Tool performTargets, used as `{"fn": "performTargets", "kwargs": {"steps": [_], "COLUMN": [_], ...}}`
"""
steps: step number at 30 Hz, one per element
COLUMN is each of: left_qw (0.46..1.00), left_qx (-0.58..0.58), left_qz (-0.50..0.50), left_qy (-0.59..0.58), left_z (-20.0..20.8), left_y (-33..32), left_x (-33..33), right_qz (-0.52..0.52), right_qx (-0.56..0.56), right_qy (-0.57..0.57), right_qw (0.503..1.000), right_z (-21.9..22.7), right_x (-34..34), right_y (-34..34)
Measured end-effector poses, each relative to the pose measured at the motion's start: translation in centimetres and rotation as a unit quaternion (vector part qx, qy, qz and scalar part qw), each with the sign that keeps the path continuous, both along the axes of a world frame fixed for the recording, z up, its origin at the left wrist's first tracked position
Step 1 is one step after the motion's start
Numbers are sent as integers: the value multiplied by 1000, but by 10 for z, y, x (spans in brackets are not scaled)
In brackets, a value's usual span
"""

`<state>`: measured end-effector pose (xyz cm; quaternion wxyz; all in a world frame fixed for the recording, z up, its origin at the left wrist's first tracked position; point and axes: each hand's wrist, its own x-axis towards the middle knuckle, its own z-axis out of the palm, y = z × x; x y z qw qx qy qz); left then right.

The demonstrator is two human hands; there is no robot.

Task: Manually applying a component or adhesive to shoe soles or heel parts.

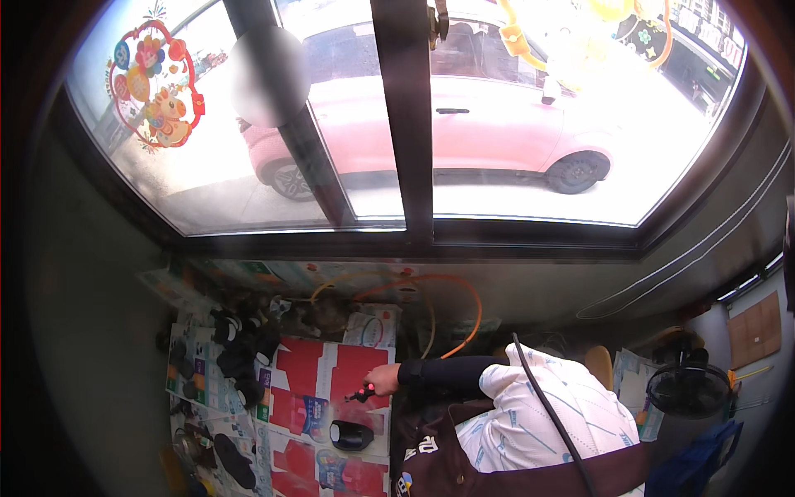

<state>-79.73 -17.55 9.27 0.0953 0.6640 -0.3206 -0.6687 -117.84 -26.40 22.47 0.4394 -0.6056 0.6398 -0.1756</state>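
My right hand (383, 378), reaching left in a black sleeve, is closed around a small black-and-red tool (359, 395). It looks like a spray gun, but its exact kind is too small to tell. Just below the tool lies a rounded black object (352, 436) with a pale oval face at its left end; the tool is apart from it. The object rests on red-and-white printed sheets (360, 476) covering the table. My left hand is outside the picture.
Several black rounded pieces (240, 356) lie at the table's left. An orange hose (479, 311) loops behind my arm. A dark cable (551, 406) crosses my shoulder. A black fan (689, 389) stands at right. Beyond the window frame (414, 124) is a pink car (497, 137).
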Motion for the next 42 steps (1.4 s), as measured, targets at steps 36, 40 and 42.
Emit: {"fn": "performTargets", "kwargs": {"steps": [36,40,42], "left_qw": [943,953,954], "left_qx": [-266,-240,-240], "left_qz": [149,108,109], "left_qy": [-136,-147,-142], "left_z": [-5,-5,-9], "left_y": [-108,-111,-113], "left_x": [-20,-11,-8], "right_qz": [226,266,205], "right_qx": [1,1,13], "right_qy": [3,0,-19], "right_qw": [974,964,979], "right_z": [11,11,11], "right_x": [135,142,144], "right_y": [-102,-113,-117]}}
